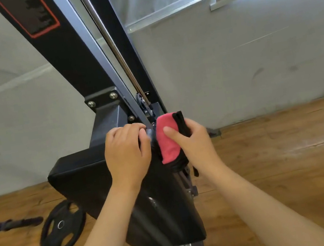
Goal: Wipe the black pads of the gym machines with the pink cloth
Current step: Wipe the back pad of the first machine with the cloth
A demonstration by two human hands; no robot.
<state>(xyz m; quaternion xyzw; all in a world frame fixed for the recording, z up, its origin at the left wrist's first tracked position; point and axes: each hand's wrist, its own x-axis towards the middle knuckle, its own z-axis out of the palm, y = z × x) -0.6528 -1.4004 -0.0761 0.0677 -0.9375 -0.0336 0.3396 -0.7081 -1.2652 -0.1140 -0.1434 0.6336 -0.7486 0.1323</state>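
Note:
A black padded seat (85,185) of a gym machine slopes toward me in the middle of the head view. My right hand (192,141) grips the pink cloth (167,141) wrapped round a black strap or handle at the pad's far right corner, with the thumb pressed on the cloth. My left hand (127,152) rests on the pad's far edge, its fingers curled over a small metal part of the machine beside the cloth. What the left fingers hold is partly hidden.
The machine's black upright frame (73,58) with a steel guide rod (114,51) rises from behind the pad. A black weight plate (61,227) lies on the wooden floor at the left, near a thick rope (8,224). A grey wall stands behind.

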